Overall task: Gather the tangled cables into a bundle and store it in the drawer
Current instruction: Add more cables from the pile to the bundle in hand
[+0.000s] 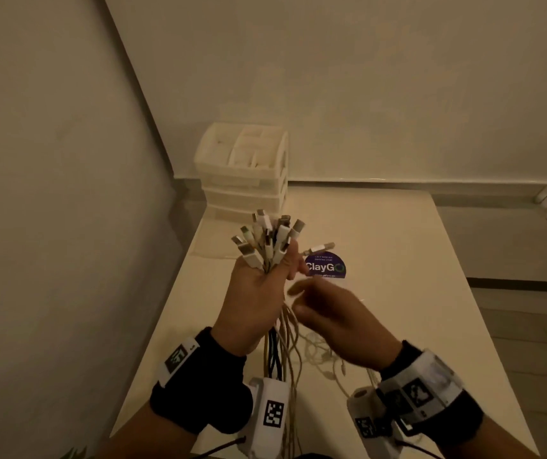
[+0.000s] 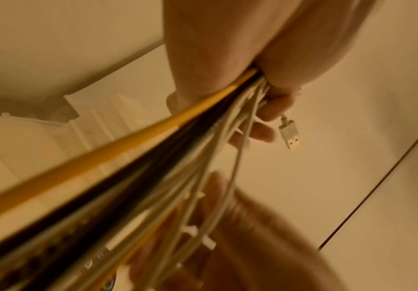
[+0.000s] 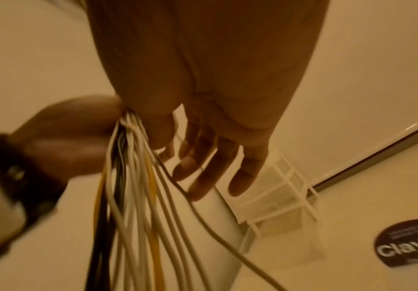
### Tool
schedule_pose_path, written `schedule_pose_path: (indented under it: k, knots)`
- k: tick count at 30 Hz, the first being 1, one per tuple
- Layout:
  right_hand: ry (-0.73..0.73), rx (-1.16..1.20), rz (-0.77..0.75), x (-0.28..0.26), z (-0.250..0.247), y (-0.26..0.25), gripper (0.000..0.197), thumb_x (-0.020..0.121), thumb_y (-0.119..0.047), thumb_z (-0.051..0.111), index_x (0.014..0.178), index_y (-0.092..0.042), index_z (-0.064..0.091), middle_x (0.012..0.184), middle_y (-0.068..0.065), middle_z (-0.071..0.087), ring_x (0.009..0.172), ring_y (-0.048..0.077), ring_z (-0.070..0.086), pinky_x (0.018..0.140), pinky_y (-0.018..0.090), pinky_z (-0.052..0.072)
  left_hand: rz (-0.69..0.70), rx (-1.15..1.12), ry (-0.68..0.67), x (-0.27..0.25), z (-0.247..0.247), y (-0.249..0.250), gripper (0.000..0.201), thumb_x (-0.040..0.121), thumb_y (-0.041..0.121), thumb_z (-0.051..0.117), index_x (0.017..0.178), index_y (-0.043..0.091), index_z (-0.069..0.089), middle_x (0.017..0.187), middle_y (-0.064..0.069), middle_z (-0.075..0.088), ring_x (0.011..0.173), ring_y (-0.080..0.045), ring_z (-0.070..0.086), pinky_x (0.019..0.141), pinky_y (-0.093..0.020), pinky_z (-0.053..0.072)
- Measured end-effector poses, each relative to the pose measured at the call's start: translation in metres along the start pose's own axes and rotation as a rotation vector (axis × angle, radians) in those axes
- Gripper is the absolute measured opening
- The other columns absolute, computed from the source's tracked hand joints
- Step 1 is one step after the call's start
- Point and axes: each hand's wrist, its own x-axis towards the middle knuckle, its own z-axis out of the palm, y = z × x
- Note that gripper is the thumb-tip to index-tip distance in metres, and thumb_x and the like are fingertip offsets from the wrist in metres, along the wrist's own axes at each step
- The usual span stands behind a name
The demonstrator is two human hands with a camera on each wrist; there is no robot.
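Head view: at centre frame the left hand [image 1: 255,293] holds its grip wrapped round the cables [image 1: 267,241] above the worktop [image 1: 398,309], plugs fanning upward. The right hand [image 1: 335,321], fingers loosely spread, hovers just right. The drawer unit [image 1: 244,170] stands behind.

Left wrist view: cables [image 2: 133,163] run diagonally from the fist.

Right wrist view: relaxed fingers [image 3: 247,169] beside the hanging strands [image 3: 138,177]; a sticker [image 3: 409,246] at lower right.
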Motion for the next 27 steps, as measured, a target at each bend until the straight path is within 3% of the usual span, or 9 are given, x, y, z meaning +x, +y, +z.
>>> schedule_pose_path:
  k: [2, 6, 9, 12, 16, 19, 21, 24, 27]
  knots:
    - [-0.051, -0.063, 0.008, -0.006, 0.012, 0.015, 0.011, 0.096, -0.024, 0.055, 0.1, -0.016, 0.062, 0.084, -0.003, 0.067, 0.074, 0.007, 0.064, 0.071, 0.026, 0.054, -0.071, -0.164, -0.008, 0.003, -0.007, 0.005, 0.037, 0.089, 0.042, 0.05, 0.057, 0.025, 0.053, 0.056, 0.0, 0.051, 0.057, -0.025, 0.056, 0.065, -0.038, 0.053]
    - [-0.044, -0.088, -0.019, -0.011, 0.027, 0.024, 0.027, 0.091, -0.048, 0.048, 0.101, -0.028, 0.062, 0.094, -0.012, 0.058, 0.088, 0.009, 0.058, 0.079, 0.026, 0.051, -0.163, -0.396, -0.013, 0.01, -0.031, 0.017, 0.043, 0.087, 0.049, 0.049, 0.062, 0.015, 0.043, 0.049, 0.0, 0.029, 0.037, -0.011, 0.027, 0.04, -0.022, 0.032]
    - [-0.089, -0.076, -0.08, -0.003, 0.038, 0.015, 0.021, 0.094, -0.041, 0.049, 0.098, -0.024, 0.06, 0.093, -0.013, 0.061, 0.088, 0.009, 0.06, 0.081, 0.028, 0.051, -0.149, -0.412, -0.011, 0.012, -0.041, 0.02, 0.046, 0.089, 0.051, 0.048, 0.062, 0.015, 0.04, 0.05, 0.001, 0.023, 0.036, -0.008, 0.022, 0.039, -0.02, 0.023]
    - [-0.14, -0.101, -0.1, -0.003, 0.048, 0.019, 0.016, 0.099, -0.029, 0.048, 0.091, -0.019, 0.056, 0.075, -0.012, 0.059, 0.068, 0.004, 0.058, 0.067, 0.019, 0.048, -0.124, -0.407, 0.047, 0.014, -0.049, 0.024, 0.047, 0.088, 0.052, 0.048, 0.059, 0.017, 0.035, 0.048, 0.003, 0.021, 0.034, -0.007, 0.019, 0.037, -0.018, 0.017]
    - [-0.058, -0.125, -0.003, -0.024, 0.042, 0.054, 0.03, 0.097, -0.047, 0.039, 0.079, -0.03, 0.056, 0.064, -0.008, 0.053, 0.059, 0.005, 0.049, 0.061, 0.023, 0.042, -0.079, -0.402, 0.2, 0.021, -0.085, 0.036, 0.05, 0.083, 0.057, 0.049, 0.058, 0.019, 0.028, 0.047, 0.005, 0.022, 0.032, -0.008, 0.018, 0.037, -0.015, 0.017]
    - [0.067, -0.041, 0.12, -0.038, 0.029, 0.077, 0.047, 0.089, -0.064, 0.041, 0.069, -0.023, 0.056, 0.063, -0.006, 0.051, 0.059, 0.003, 0.046, 0.061, 0.022, 0.04, -0.061, -0.394, 0.226, 0.021, -0.106, 0.043, 0.05, 0.082, 0.058, 0.052, 0.059, 0.019, 0.03, 0.048, 0.004, 0.021, 0.032, -0.007, 0.017, 0.038, -0.013, 0.017]
    - [0.145, -0.025, 0.162, -0.034, 0.021, 0.074, 0.052, 0.086, -0.064, 0.049, 0.059, -0.019, 0.052, 0.057, -0.004, 0.045, 0.055, 0.006, 0.043, 0.059, 0.022, 0.037, -0.045, -0.298, 0.184, 0.015, -0.104, 0.039, 0.046, 0.086, 0.048, 0.06, 0.055, 0.022, 0.039, 0.045, 0.006, 0.026, 0.033, -0.008, 0.017, 0.039, -0.015, 0.015]
    - [0.238, 0.052, 0.164, -0.016, 0.012, 0.049, 0.045, 0.081, -0.038, 0.061, 0.051, -0.015, 0.037, 0.053, -0.001, 0.031, 0.051, 0.009, 0.03, 0.056, 0.03, 0.029, -0.028, -0.034, 0.077, 0.004, -0.079, 0.019, 0.031, 0.084, 0.023, 0.072, 0.058, 0.025, 0.055, 0.043, 0.012, 0.041, 0.03, -0.003, 0.031, 0.035, -0.015, 0.026]
    - [0.253, 0.163, 0.091, 0.004, 0.007, 0.013, 0.045, 0.076, -0.035, 0.061, 0.05, -0.013, 0.031, 0.053, 0.0, 0.026, 0.052, 0.014, 0.024, 0.055, 0.034, 0.023, -0.059, 0.118, -0.088, -0.013, -0.043, -0.004, 0.016, 0.085, 0.009, 0.07, 0.081, 0.025, 0.071, 0.056, 0.017, 0.065, 0.049, 0.008, 0.057, 0.051, -0.008, 0.041]
